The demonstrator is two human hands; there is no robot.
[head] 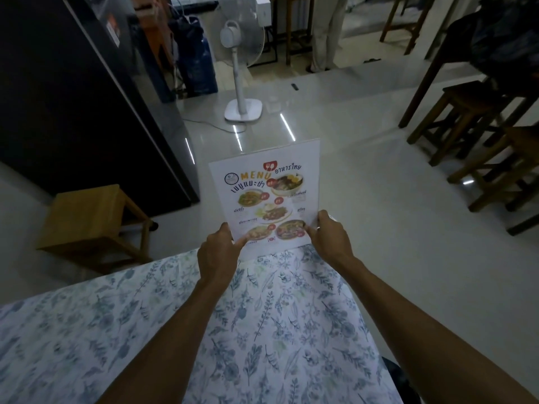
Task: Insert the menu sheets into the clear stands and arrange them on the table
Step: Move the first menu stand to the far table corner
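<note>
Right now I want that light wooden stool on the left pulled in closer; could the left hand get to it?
Probably not yet: the left hand and right hand both grip the printed menu sheet, and the stool stands on the floor beyond the floral-clothed table.

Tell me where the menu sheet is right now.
In the head view the menu sheet is centre frame, held at its lower corners by the left hand and right hand, beyond the floral tablecloth's far edge.

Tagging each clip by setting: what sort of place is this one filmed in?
Probably a small eatery or café dining room. Both hands hold a printed food menu over a table with a floral cloth, and wooden stools and tables stand on the tiled floor, with a fan behind.
</note>
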